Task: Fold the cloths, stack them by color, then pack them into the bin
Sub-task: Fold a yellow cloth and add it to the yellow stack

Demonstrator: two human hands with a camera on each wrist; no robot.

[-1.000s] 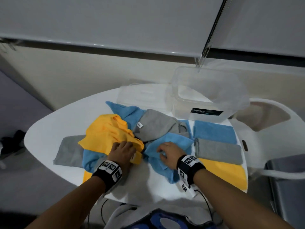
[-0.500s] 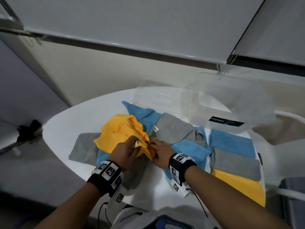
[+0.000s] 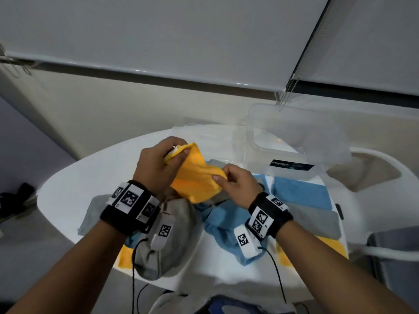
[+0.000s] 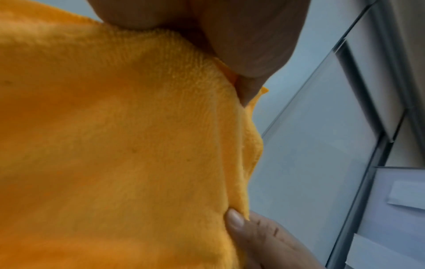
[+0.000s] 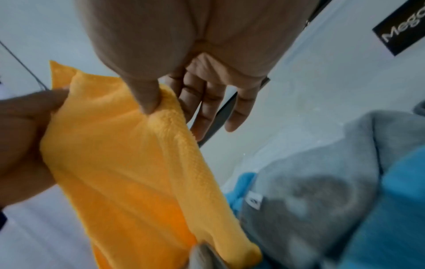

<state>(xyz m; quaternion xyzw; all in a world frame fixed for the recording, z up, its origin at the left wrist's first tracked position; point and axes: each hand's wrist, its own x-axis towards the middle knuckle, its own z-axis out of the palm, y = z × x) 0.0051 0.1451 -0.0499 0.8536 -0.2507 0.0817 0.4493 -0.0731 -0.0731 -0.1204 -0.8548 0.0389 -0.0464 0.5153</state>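
I hold a yellow cloth (image 3: 195, 180) up above the table. My left hand (image 3: 179, 150) pinches its upper corner by the white tag, and the cloth (image 4: 115, 145) fills the left wrist view. My right hand (image 3: 218, 174) pinches the edge lower right, thumb (image 5: 144, 94) on top of the cloth (image 5: 138, 163). Below lie loose cloths: grey (image 3: 165, 241), blue (image 3: 224, 223) and another grey (image 5: 310, 191). Folded blue (image 3: 301, 191), grey (image 3: 317, 219) and yellow (image 3: 333, 245) cloths lie in a row at the right. The clear bin (image 3: 317, 132) stands behind them.
The white round table (image 3: 79, 177) carries everything. A clear lid (image 3: 204, 137) lies left of the bin. More grey (image 3: 93, 214) and yellow (image 3: 124, 257) cloth shows under my left wrist. A white chair (image 3: 385, 168) stands at the right, close to the table edge.
Both hands came together on the yellow cloth and raised it off the pile. The right hand left the blue cloth and now pinches the yellow one.
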